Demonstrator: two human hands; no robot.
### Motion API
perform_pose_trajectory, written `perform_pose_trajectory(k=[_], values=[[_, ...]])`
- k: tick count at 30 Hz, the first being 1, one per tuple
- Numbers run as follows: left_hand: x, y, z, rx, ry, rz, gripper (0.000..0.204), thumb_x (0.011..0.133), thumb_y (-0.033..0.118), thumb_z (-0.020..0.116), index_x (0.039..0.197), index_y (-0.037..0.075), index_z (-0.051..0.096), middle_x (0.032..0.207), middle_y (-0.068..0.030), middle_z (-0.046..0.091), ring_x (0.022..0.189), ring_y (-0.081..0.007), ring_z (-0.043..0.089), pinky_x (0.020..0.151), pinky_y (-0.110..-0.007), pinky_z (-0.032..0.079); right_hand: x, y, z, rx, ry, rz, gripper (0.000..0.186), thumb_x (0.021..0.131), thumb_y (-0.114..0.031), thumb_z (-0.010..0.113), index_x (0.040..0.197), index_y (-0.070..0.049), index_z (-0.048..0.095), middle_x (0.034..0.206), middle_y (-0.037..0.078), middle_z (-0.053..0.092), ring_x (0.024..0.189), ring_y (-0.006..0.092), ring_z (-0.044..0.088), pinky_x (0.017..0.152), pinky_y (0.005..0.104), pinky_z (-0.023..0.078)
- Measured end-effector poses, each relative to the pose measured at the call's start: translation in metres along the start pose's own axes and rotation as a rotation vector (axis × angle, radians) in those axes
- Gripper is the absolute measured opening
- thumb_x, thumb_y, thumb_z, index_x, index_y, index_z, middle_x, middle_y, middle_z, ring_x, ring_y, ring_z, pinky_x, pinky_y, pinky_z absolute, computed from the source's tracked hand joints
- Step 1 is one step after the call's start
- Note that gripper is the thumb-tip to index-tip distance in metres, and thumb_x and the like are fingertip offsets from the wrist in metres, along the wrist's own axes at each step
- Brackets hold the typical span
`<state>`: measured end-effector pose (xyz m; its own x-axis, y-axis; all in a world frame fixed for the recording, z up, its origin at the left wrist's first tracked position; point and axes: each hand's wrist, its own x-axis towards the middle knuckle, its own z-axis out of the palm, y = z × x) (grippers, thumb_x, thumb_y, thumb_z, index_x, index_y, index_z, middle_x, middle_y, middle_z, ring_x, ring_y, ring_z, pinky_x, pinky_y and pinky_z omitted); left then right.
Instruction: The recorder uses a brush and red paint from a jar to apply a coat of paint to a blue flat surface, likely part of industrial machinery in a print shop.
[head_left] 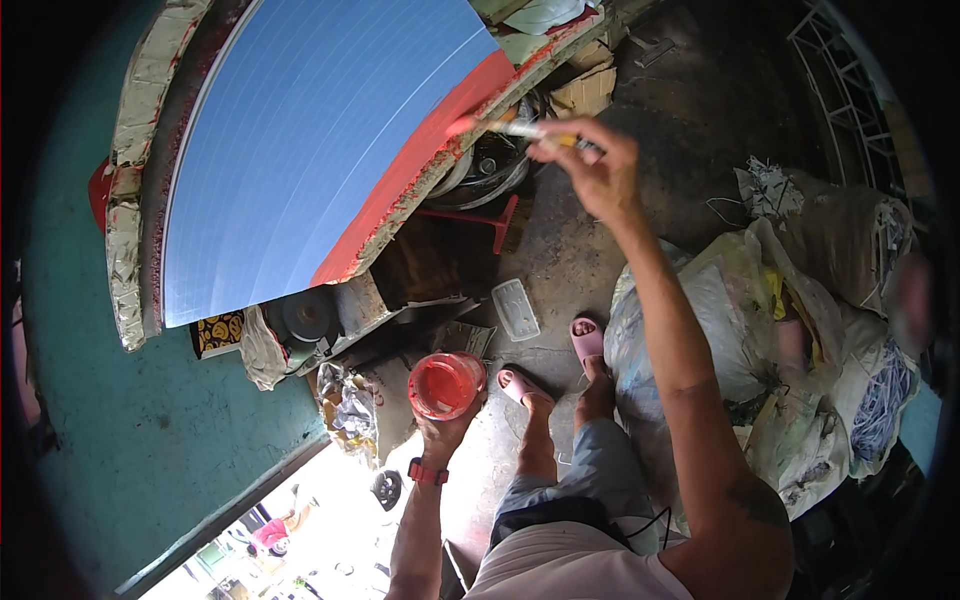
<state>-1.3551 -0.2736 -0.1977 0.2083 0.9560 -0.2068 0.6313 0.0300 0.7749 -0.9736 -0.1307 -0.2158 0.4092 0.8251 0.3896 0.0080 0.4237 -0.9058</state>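
My right hand (pixel 603 170) is closed round the handle of a paintbrush (pixel 522 128). Its red, wet-looking bristles meet the red band (pixel 405 180) along the near right edge of a large blue panel with fine pale lines (pixel 310 150). Lower down, my left hand (pixel 446 432) grips a round container of red paint (pixel 442 387) from below and the side, its open top facing up. Paint coats the container's rim and inside. The panel lies on a worn, paint-stained table (pixel 130 200).
Under the panel's edge are a red metal stand (pixel 500 225) and a round wheel-like object (pixel 485 165). A clear plastic tray (pixel 515 309) lies on the floor near my sandals. Bulging plastic sacks (pixel 720 310) crowd my right side. A grinder-like machine (pixel 305 315) stands left.
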Motion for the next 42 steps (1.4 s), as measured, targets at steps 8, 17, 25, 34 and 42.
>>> perform_pose_trajectory(k=[8,17,25,34,42], values=[[0.003,0.011,0.001,-0.012,-0.006,-0.049,0.079,0.063,0.017,0.093,0.129,0.006,0.05,0.124,-0.0094,0.06,0.112,-0.0219,0.06,0.094,-0.038,0.051,0.016,-0.041,-0.04,0.002,0.048,-0.017,0.015,0.092,-0.001,0.063,0.106,0.003,0.067,0.101,0.018,0.07,0.087,0.0257,0.073,0.075,0.0317,0.063],[0.014,0.025,0.004,-0.116,0.081,0.103,0.078,0.061,0.019,0.093,0.126,0.003,0.053,0.116,-0.0122,0.064,0.106,-0.0251,0.064,0.091,-0.037,0.052,-0.001,-0.098,0.013,-0.167,0.222,-0.035,0.013,0.092,-0.002,0.065,0.104,0.004,0.066,0.087,0.011,0.069,0.076,0.0185,0.071,0.068,0.0303,0.061],[0.042,0.035,-0.022,0.031,0.153,0.444,0.078,0.063,0.023,0.091,0.128,0.005,0.051,0.125,-0.0143,0.059,0.11,-0.03,0.063,0.09,-0.038,0.054,-0.093,-0.224,0.073,-0.193,-0.338,0.13,0.009,0.082,0.001,0.068,0.091,0.002,0.066,0.081,0.01,0.068,0.064,0.0128,0.067,0.056,0.0257,0.051],[0.035,0.027,-0.054,0.086,0.209,0.634,0.085,0.063,0.021,0.087,0.134,0.004,0.044,0.131,-0.0188,0.053,0.121,-0.0397,0.054,0.1,-0.047,0.048,-0.124,-0.208,0.141,-0.499,-0.681,-0.034,0.014,0.079,0.002,0.067,0.092,0.0,0.065,0.078,0.011,0.067,0.065,0.018,0.067,0.059,0.0291,0.052],[0.025,0.007,-0.061,0.131,0.186,0.637,0.088,0.062,0.02,0.089,0.136,0.004,0.044,0.131,-0.0174,0.055,0.124,-0.0376,0.053,0.102,-0.045,0.047,-0.139,-0.21,0.151,-0.539,-0.681,0.181,0.01,0.078,-0.004,0.069,0.086,-0.001,0.063,0.075,0.014,0.067,0.061,0.028,0.067,0.055,0.0339,0.051]])
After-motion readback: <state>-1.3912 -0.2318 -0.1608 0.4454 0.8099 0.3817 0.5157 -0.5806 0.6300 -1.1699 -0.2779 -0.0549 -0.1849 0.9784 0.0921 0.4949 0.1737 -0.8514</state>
